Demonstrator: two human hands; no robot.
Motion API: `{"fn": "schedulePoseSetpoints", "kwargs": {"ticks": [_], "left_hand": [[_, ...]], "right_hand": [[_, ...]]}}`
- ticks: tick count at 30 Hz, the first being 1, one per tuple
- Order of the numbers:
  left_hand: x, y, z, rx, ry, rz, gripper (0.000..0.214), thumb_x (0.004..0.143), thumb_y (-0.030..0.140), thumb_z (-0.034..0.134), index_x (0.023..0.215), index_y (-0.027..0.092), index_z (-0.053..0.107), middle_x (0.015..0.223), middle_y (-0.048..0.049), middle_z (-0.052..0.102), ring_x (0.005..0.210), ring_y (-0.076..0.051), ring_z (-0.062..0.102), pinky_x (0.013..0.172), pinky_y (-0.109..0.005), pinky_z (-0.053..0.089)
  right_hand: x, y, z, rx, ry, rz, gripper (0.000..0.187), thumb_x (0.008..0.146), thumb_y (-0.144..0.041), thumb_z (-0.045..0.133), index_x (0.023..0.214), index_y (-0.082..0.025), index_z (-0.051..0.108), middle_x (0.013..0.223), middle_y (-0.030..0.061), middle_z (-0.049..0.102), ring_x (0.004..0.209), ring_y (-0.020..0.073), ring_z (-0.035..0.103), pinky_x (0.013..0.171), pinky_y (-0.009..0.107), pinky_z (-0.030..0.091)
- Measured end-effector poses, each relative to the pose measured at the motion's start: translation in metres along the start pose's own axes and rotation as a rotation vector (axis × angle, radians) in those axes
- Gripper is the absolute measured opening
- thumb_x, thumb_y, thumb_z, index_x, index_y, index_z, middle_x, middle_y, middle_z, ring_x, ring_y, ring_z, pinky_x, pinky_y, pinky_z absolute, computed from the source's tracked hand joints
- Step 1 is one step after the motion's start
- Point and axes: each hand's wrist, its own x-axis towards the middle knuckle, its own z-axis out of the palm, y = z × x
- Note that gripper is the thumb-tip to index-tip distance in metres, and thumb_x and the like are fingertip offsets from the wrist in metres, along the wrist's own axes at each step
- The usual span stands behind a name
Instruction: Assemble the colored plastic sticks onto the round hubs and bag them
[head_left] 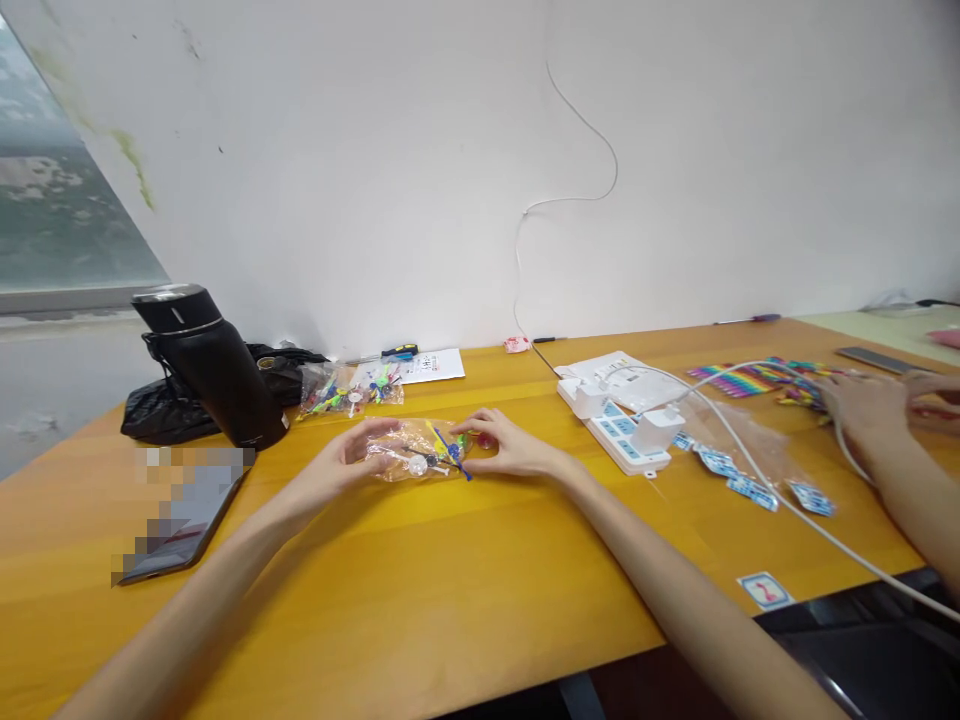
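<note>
A clear plastic bag (394, 462) lies on the wooden table in front of me, with small plastic pieces in yellow, blue, white and black in or on it. My left hand (354, 452) grips the left end of this bag between thumb and curved fingers. At the other end, the thumb and fingers of my right hand (510, 445) close around several small coloured pieces (454, 450), among them a blue and a yellow stick. Whether those pieces are inside the bag or partly out of it I cannot tell. Something round and red shows beneath my right fingers.
A black bottle (217, 370), a phone-like device (199, 515) and a black bag (161, 410) are on the left. Another bag of coloured pieces (352, 388) lies behind. Rightward are a white power strip (619, 440), cables, blue packets (752, 492) and another person's hands (870, 405) at rainbow sticks (727, 380).
</note>
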Motion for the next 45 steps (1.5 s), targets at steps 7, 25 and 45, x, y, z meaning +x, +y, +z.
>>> {"fn": "schedulePoseSetpoints", "kwargs": {"ticks": [7, 25, 45], "left_hand": [[-0.002, 0.009, 0.008, -0.08, -0.026, -0.003, 0.061, 0.088, 0.039, 0.071, 0.145, 0.027, 0.053, 0.146, -0.0107, 0.061, 0.129, -0.03, 0.06, 0.11, -0.043, 0.045], [-0.029, -0.011, -0.026, -0.129, 0.064, -0.046, 0.058, 0.086, 0.043, 0.074, 0.14, 0.033, 0.056, 0.157, -0.0064, 0.049, 0.14, -0.033, 0.051, 0.105, -0.04, 0.051], [-0.021, -0.026, 0.003, -0.34, -0.06, 0.033, 0.059, 0.087, 0.029, 0.076, 0.141, 0.032, 0.053, 0.154, -0.009, 0.051, 0.145, -0.032, 0.045, 0.118, -0.046, 0.041]], "right_hand": [[0.003, 0.006, 0.009, -0.008, 0.027, -0.016, 0.042, 0.084, -0.034, 0.078, 0.125, -0.026, 0.068, 0.12, 0.0065, 0.057, 0.112, 0.0219, 0.057, 0.105, 0.039, 0.046], [0.002, -0.016, 0.012, -0.147, 0.114, -0.055, 0.039, 0.086, -0.032, 0.074, 0.123, -0.028, 0.065, 0.13, 0.0087, 0.054, 0.125, 0.0266, 0.05, 0.111, 0.045, 0.041], [0.008, -0.018, 0.034, -0.207, 0.094, -0.073, 0.049, 0.081, -0.056, 0.078, 0.123, -0.032, 0.07, 0.14, 0.0084, 0.053, 0.13, 0.0311, 0.045, 0.112, 0.051, 0.036]]}}
